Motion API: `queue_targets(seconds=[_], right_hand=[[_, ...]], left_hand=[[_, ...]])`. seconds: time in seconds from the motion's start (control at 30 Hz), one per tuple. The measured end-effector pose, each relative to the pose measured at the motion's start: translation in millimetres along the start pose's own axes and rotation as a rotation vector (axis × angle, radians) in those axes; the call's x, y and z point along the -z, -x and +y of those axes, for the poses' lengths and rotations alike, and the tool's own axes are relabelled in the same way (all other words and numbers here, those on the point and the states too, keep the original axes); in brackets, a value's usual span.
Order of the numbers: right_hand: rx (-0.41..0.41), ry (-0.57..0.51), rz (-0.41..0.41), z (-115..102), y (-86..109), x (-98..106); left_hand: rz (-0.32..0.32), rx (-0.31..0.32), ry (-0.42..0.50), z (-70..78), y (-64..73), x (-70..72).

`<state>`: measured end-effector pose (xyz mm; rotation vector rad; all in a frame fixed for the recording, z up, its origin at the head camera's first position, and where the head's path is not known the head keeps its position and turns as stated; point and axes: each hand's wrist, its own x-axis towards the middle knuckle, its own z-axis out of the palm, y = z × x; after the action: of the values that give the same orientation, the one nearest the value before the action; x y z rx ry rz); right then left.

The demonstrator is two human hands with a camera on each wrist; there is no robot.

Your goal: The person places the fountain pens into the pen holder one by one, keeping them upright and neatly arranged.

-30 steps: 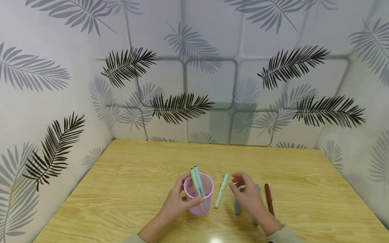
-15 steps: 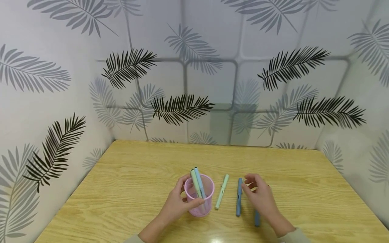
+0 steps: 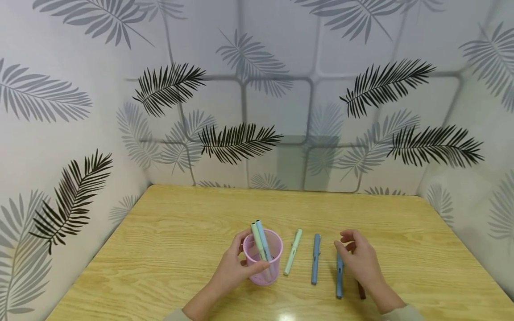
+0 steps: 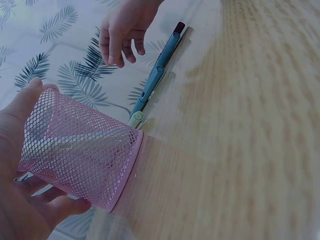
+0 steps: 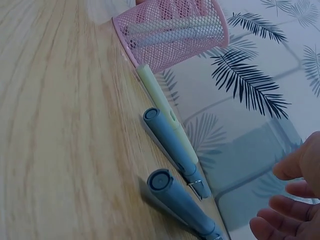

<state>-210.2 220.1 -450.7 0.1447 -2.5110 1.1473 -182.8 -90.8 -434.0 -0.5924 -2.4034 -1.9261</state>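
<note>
My left hand [image 3: 237, 263] grips a pink mesh pen cup [image 3: 260, 278] standing on the table, thumb across the near side and fingers behind. Inside lean a light green pen [image 3: 256, 235] and a light blue pen [image 3: 262, 236]. To the right of the cup, another light green pen [image 3: 293, 252] lies on the wood, then a blue pen [image 3: 315, 259]. My right hand [image 3: 361, 258], fingers bent and holding nothing, hovers above a second blue pen [image 3: 339, 281] and a dark red pen [image 3: 362, 290], hiding part of both. The right wrist view shows that hand [image 5: 295, 200] apart from the pens.
The wood-grain table [image 3: 180, 227] runs back to a wall [image 3: 277, 107] covered with leaf-patterned cloth. Similar cloth [image 3: 60, 147] hangs on the left side. A glare spot lies near the table's front edge.
My right hand has moved rightward from above the first blue pen to over the second blue and dark red pens, uncovering the first blue pen. My left hand and the cup have stayed put.
</note>
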Motion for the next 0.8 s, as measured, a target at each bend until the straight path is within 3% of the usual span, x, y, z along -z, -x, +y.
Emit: queue_targets(seconds=[0.17, 0.4, 0.8], right_hand=[[-0.066, 0.044, -0.016, 6.2, -0.3, 6.6], [-0.086, 0.103, -0.027, 13.4, -2.7, 12.8], [-0.115, 0.17, -0.078, 19.4, 0.0, 15.5]], left_hand=[[0.002, -0.009, 0.006, -9.7, -2.4, -0.2], [0.018, -0.013, -0.01, -32.4, -8.4, 0.0], [0.019, -0.028, -0.011, -33.0, -8.3, -0.4]])
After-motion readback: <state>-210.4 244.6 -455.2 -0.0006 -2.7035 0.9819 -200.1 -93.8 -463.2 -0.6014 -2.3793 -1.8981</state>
